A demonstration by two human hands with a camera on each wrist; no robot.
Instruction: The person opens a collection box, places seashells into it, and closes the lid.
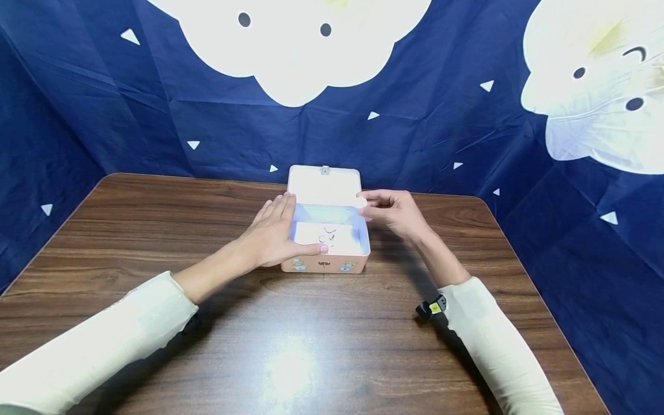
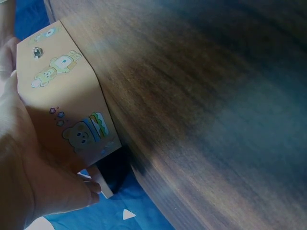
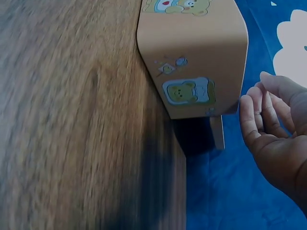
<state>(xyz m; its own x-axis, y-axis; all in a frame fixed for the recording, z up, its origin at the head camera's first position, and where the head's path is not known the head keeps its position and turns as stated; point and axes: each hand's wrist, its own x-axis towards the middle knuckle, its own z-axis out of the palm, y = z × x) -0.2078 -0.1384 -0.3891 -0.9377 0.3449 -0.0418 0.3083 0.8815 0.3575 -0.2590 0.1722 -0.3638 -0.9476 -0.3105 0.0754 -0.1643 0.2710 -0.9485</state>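
Note:
A peach tin box (image 1: 337, 265) with printed bears stands on the table, its white-lined lid (image 1: 324, 187) tipped up and back. Several small thin curved pieces (image 1: 328, 237) lie on its white bottom; their kind is too small to tell. My left hand (image 1: 267, 233) rests along the box's left side, fingers straight, thumb reaching over the front rim. At the back right corner, my right hand (image 1: 394, 213) pinches a small white round thing (image 1: 361, 202) beside the lid's edge. The right wrist view shows that hand's curled fingers (image 3: 261, 112) apart from the box wall, the white thing hidden there.
The box stands near the far edge of a brown wood-grain table (image 1: 207, 340). Behind and beside it hangs a dark blue cloth (image 1: 233, 132) with white cloud faces and triangles. A small black device (image 1: 430, 308) is at the right wrist.

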